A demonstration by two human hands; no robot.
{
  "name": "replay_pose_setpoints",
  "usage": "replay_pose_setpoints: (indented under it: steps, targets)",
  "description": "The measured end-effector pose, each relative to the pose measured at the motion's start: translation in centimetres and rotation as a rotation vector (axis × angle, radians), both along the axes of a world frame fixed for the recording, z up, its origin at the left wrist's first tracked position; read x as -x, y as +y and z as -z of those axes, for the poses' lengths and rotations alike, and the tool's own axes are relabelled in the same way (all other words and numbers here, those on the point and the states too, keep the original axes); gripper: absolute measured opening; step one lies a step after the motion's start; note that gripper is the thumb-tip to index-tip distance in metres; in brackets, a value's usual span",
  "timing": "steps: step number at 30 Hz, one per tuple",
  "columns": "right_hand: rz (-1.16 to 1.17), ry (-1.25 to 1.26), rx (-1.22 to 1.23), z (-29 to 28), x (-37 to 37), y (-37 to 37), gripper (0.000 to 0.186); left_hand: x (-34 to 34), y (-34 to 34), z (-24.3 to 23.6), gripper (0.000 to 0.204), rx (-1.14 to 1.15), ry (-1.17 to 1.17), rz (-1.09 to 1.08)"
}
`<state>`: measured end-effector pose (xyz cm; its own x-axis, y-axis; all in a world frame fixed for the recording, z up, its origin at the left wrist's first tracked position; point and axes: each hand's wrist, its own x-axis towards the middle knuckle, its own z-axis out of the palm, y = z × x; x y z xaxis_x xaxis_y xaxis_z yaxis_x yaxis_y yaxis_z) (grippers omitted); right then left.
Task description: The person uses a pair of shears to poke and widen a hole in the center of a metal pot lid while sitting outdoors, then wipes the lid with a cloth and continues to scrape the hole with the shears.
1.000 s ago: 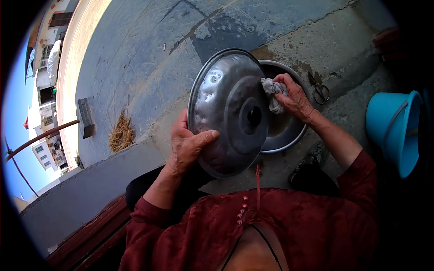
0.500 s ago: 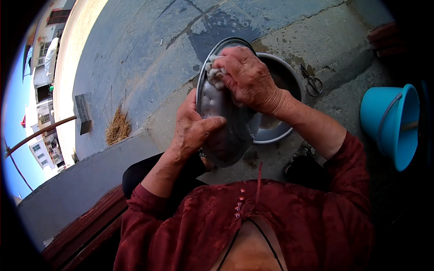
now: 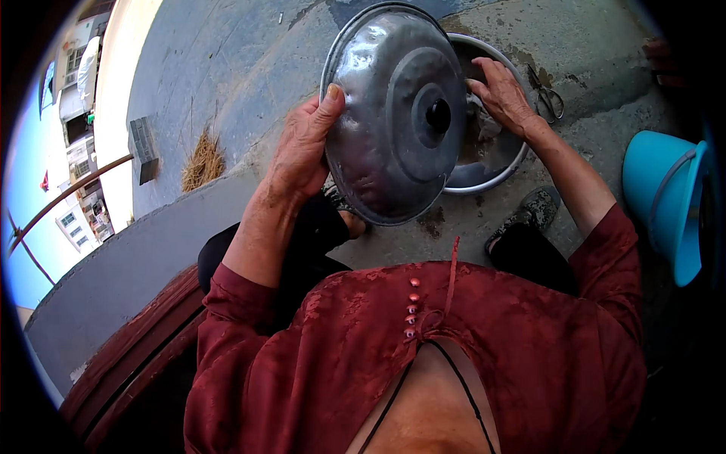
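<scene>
My left hand [image 3: 299, 147] grips the rim of a round, dented metal pot lid [image 3: 363, 113], thumb on top and fingers underneath. The lid is tilted up, its wet outer side and black knob [image 3: 439, 116] showing. It hides part of a metal basin [image 3: 522, 155] standing on the ground behind it. Over the basin is my right hand [image 3: 505, 94], fingers apart and holding nothing visible, the fingertips close to the lid's right edge. Below that hand a pale, crumpled cloth [image 3: 488, 127] lies in the basin, partly covered by the lid.
Scissors [image 3: 550, 104] with dark handles lie on the concrete just right of the basin. Farther right stands a turquoise bucket [image 3: 654, 174]. To the left are a straw bundle [image 3: 203, 163], a grey block [image 3: 144, 151] and a low ledge [image 3: 151, 257]. My shoe [image 3: 538, 210] is near the basin.
The lid has been turned, so its knob side now faces me. My right hand has left the lid, let go of the cloth and moved right over the basin.
</scene>
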<state>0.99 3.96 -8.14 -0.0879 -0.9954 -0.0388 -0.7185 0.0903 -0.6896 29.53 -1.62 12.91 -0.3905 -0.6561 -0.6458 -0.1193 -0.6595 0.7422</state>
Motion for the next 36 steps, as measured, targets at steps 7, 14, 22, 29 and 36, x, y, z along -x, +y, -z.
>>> replay_pose_setpoints:
  steps: [7,14,22,29,36]
  targets:
    - [-0.322,-0.185,0.749,-15.3,-7.0,-8.4,0.064,0.2,1.1,-0.8,0.043,0.121,-0.007,0.155]
    - [-0.559,-0.521,0.12,-15.8,-5.0,-12.2,0.04,0.4,8.7,0.3,0.033,0.139,-0.299,0.233]
    - [-0.299,-0.538,0.115,-10.7,-2.3,-13.4,0.039,-1.7,6.2,0.3,0.031,0.31,-0.081,0.065]
    - [-0.128,-0.653,0.063,-6.4,-0.5,-13.6,0.044,-2.7,1.0,1.6,0.035,0.31,-0.079,-0.038]
    - [-0.057,-0.569,0.081,-4.1,-0.7,-15.2,0.042,-3.4,0.2,4.3,0.038,0.33,-0.116,-0.108]
